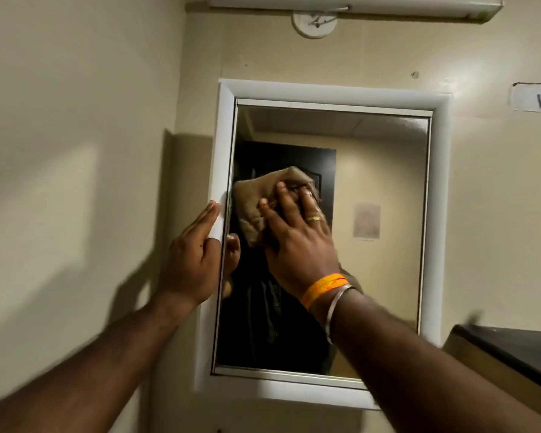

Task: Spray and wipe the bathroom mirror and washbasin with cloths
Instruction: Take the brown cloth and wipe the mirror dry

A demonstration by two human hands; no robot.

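The right hand (297, 242) presses a brown cloth (256, 201) on the mirror (372, 182), fingers (281, 198) straight; the left hand (191, 260), fingers straight, touches its white frame (222, 151).

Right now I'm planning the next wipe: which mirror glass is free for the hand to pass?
Free: the glass right of the right hand up to the frame, and the strip above the cloth. Crowded: the left edge, where the left hand rests on the frame.
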